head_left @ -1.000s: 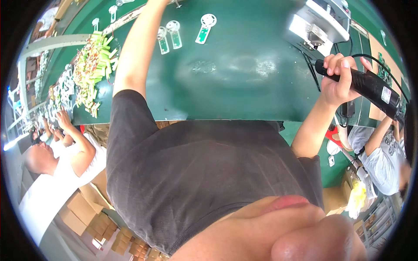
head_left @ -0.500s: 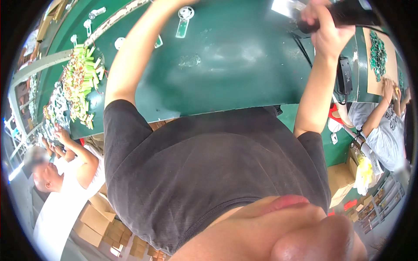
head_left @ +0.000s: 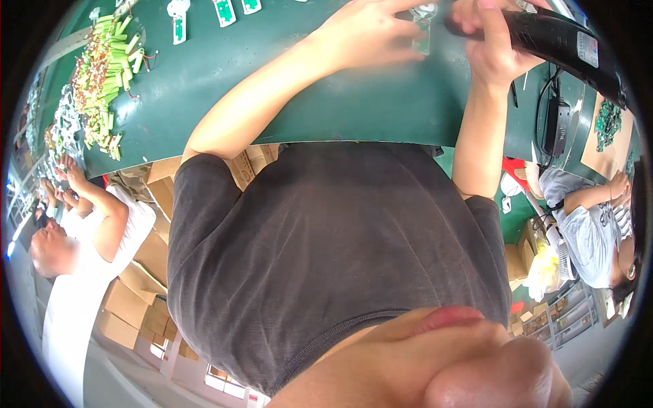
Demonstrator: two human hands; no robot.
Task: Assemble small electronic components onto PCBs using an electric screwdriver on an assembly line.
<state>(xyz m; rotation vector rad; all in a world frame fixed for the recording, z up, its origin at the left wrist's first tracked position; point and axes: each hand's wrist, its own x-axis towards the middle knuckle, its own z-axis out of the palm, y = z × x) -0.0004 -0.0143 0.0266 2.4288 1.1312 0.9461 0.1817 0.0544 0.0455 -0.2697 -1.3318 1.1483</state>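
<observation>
My right hand [head_left: 500, 51] is wrapped round a long black electric screwdriver [head_left: 554, 37] with a pale label on its body. Its working tip is hidden. Just left of it, my left hand [head_left: 364, 30] hovers palm down over the green table, fingers apart and somewhat blurred. By its fingertips lies a small green circuit board [head_left: 422, 42] with a round whitish part at its far end. I cannot tell whether the fingers touch it.
Similar green boards [head_left: 178, 27] lie at the far left, beside a heap of green cylindrical cells with wires [head_left: 102, 81]. A black power adapter [head_left: 558, 126] with a cord sits at the right. Co-workers work at both sides, one near a pile of boards [head_left: 607, 126].
My left hand has come into view and moved right, to the board beside my right hand. The screwdriver now slants down to the right. The whole view has shifted.
</observation>
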